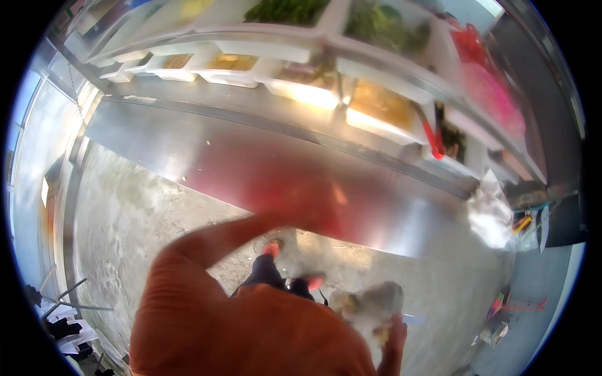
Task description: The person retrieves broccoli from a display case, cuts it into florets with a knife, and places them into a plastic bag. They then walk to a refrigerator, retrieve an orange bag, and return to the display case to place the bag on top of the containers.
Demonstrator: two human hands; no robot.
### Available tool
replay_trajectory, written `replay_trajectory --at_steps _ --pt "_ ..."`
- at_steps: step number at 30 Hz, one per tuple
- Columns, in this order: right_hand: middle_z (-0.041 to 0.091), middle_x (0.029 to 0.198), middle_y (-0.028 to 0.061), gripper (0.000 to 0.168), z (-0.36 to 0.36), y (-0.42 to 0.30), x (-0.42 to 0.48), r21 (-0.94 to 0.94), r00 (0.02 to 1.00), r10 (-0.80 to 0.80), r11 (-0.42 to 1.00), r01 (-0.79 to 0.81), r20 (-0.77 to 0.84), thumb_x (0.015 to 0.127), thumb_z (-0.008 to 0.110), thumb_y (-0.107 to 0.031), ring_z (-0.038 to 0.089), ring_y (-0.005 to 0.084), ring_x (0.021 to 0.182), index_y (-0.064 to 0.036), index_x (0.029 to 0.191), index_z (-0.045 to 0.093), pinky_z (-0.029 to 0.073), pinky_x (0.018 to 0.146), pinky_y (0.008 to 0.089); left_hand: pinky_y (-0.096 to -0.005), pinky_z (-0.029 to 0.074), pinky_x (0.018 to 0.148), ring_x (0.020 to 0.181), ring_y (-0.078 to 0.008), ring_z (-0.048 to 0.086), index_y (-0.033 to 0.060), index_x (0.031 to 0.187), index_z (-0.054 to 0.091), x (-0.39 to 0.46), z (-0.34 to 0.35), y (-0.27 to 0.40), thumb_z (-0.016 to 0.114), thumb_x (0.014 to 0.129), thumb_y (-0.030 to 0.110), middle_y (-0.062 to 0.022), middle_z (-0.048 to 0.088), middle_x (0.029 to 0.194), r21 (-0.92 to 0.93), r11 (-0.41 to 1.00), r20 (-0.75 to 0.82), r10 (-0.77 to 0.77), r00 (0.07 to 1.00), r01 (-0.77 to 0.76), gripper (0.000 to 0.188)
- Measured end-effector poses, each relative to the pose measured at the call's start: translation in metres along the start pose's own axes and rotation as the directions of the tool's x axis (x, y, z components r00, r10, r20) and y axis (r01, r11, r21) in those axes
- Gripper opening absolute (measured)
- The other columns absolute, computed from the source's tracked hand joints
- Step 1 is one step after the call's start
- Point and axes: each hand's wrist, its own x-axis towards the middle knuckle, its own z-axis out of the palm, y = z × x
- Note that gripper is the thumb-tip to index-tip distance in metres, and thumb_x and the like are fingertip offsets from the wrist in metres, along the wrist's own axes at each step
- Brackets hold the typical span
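Observation:
My left arm reaches forward across my front, and my left hand [308, 214] is a dark blur at the front edge of the stainless steel counter [164, 136]. Its fingers cannot be made out, nor whether anything is in them. Low on my right side, my right hand [397, 331] grips a clear plastic bag [369, 301]. Yellowish-brown pieces show through the bag, but blur hides what they are. A red reflection spreads over the counter around my left hand.
White plastic tubs [230, 70] of food line the counter's back, under a shelf with trays of leafy greens [287, 11]. Red-handled tongs [435, 136] lean at a right-hand tub. A white plastic bag [490, 211] hangs at the right end. Concrete floor [122, 207] lies below.

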Motion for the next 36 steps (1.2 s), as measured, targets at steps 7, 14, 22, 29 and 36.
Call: replay_trajectory --at_steps 7,14,22,29,36 --pt "0.058 0.082 0.0071 0.025 0.032 -0.002 0.026 0.058 0.942 0.332 0.941 -0.335 0.054 0.081 0.066 -0.022 0.055 0.0199 0.074 -0.005 0.096 0.055 0.046 0.066 0.0308 -0.049 0.022 0.106 0.132 -0.0369 0.025 0.0063 0.136 0.035 0.027 -0.097 -0.321 0.051 0.084 0.052 -0.0223 0.027 0.142 0.163 0.879 -0.852 -0.104 0.513 0.448 0.071" --pt "0.049 0.068 -0.0044 0.02 0.012 0.047 0.05 -0.183 0.982 0.077 0.977 -0.109 -0.171 0.088 0.057 -0.034 0.049 0.0082 0.056 -0.015 0.082 0.054 0.041 0.049 0.0245 -0.0476 0.032 0.097 0.114 -0.038 0.044 0.0061 0.121 0.051 0.022 -0.065 -0.33 0.065 0.073 0.049 -0.0184 0.049 0.124 0.623 0.718 -0.406 0.635 0.657 -0.31 0.066" --pt "0.051 0.067 0.0013 0.026 0.112 -0.029 0.024 -0.203 0.943 0.204 0.944 -0.26 -0.261 0.088 0.054 -0.035 0.052 0.0134 0.055 -0.009 0.087 0.056 0.042 0.046 0.0299 -0.0484 0.029 0.103 0.126 -0.0325 0.037 0.011 0.13 0.044 -0.028 -0.019 -0.279 0.063 0.079 0.037 -0.0162 0.043 0.132 0.659 0.563 -0.308 0.807 0.504 -0.499 0.06" --pt "0.054 0.067 0.0052 0.032 0.13 -0.04 0.013 -0.192 0.958 0.14 0.963 -0.191 -0.251 0.087 0.056 -0.038 0.056 0.0182 0.054 -0.006 0.085 0.056 0.047 0.046 0.0327 -0.0488 0.021 0.106 0.131 -0.0366 0.028 0.0062 0.131 0.042 0.043 -0.055 -0.203 0.064 0.078 0.037 -0.0185 0.034 0.138 0.443 0.677 -0.277 0.727 0.628 -0.588 0.065" --pt "0.054 0.064 0.0049 0.031 0.122 -0.035 -0.009 -0.149 0.92 0.184 0.958 -0.247 -0.345 0.085 0.058 -0.038 0.057 0.0184 0.052 -0.007 0.08 0.055 0.047 0.046 0.0332 -0.0459 0.015 0.11 0.132 -0.0322 0.026 0.0075 0.136 0.04 -0.004 0.011 -0.151 0.056 0.085 0.032 -0.015 0.026 0.146 -0.118 0.679 -0.008 0.729 0.685 -0.724 0.058"
